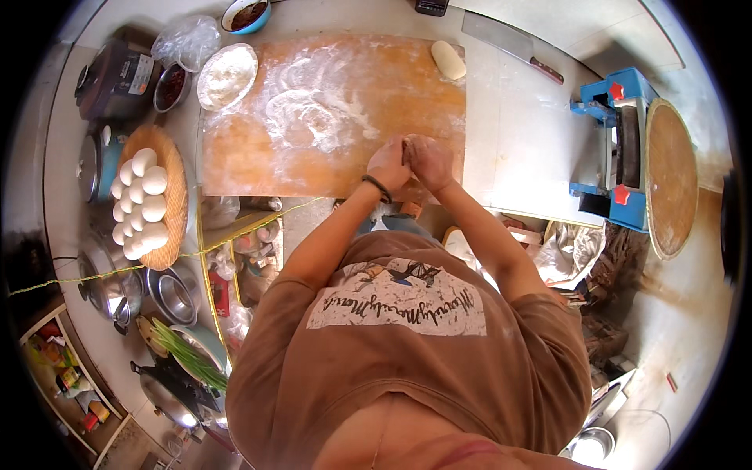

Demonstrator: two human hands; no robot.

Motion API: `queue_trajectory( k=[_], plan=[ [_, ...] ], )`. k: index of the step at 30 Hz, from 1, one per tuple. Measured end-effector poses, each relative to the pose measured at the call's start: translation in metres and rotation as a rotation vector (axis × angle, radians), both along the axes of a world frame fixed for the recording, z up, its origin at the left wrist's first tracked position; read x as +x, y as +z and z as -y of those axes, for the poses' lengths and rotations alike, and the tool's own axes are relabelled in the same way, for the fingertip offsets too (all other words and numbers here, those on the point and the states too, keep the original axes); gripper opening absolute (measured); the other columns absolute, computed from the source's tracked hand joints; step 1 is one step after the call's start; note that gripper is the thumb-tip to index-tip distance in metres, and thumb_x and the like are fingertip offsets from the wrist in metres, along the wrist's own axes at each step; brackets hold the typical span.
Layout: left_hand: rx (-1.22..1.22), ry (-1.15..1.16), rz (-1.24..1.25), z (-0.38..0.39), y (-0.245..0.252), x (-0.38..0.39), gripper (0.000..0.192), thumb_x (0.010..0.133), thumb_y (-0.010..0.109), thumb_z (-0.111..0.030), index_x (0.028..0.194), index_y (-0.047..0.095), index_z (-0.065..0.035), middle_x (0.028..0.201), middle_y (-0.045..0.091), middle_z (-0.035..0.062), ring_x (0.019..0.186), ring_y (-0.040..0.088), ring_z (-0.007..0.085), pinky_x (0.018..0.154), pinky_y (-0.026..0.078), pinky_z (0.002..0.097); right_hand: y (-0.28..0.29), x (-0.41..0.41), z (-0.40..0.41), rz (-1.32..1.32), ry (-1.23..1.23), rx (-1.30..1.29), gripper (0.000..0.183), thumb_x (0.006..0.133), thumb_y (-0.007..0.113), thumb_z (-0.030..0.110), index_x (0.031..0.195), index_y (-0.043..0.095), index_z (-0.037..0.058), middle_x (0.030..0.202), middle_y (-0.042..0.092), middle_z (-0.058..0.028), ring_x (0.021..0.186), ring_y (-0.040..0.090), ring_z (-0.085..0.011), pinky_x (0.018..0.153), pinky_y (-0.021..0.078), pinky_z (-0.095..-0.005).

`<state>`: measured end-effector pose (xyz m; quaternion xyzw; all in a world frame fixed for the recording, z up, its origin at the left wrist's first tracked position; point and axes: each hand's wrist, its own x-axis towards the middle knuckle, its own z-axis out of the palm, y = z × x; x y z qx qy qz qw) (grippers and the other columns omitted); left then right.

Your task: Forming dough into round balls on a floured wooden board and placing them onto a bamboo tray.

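My left hand (389, 160), with a dark band at its wrist, and my right hand (432, 161) meet over the near edge of a wooden dough board (405, 88). Their fingers are curled against each other, and whatever may lie between them is hidden. White flour (314, 114) is spread over the board's left and middle part. An oval lump of pale dough (448, 60) rests at the far right corner. On the board's far left corner stands a plate of flour (228, 76).
Left of the board, smooth white rounded dough pieces (138, 197) are piled on an oval wooden board (173, 229). A cleaver (499, 36) lies at the back right, and a blue-framed roller machine (631, 153) stands at the right. Bowls (171, 87) and a dark pot (111, 82) stand at the far left.
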<state>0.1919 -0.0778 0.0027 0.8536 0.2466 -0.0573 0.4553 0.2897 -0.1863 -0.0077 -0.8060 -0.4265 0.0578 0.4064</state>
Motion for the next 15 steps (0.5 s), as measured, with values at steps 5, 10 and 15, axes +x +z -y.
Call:
queue_trajectory(
  k=[5,10,15],
  plan=[
    [0.044,0.089,0.027,-0.025,-0.018,0.028,0.033,0.088,0.062,-0.026,0.113,0.064,-0.0048,0.11,0.066,0.0231,0.103,0.063,0.0422,0.088,0.051,0.049,-0.006,0.031,-0.037,0.321,-0.076,-0.162,0.02,0.091,0.061,0.026,0.076,0.062,0.0131,0.072,0.063,-0.0128,0.067,0.064,-0.0335,0.057,0.0505,-0.045],
    [0.148,-0.167,0.047,-0.019,0.021,0.031,0.037,0.084,0.065,-0.025,0.114,0.06,-0.0034,0.109,0.065,0.0212,0.102,0.063,0.0413,0.085,0.051,0.047,-0.021,0.049,-0.029,-0.104,-0.381,-0.11,0.023,0.095,0.057,0.025,0.08,0.065,0.0094,0.077,0.063,-0.0163,0.075,0.064,-0.0374,0.069,0.052,-0.0475],
    [0.213,-0.039,0.332,0.019,0.007,-0.003,0.037,0.086,0.06,-0.016,0.119,0.054,-0.0029,0.117,0.061,0.0185,0.11,0.059,0.0415,0.091,0.049,0.0485,-0.023,0.017,0.005,0.376,-0.035,-0.038,0.01,0.091,0.058,0.019,0.09,0.065,0.011,0.079,0.065,-0.0142,0.075,0.065,-0.0356,0.068,0.0503,-0.0456]
  ],
)
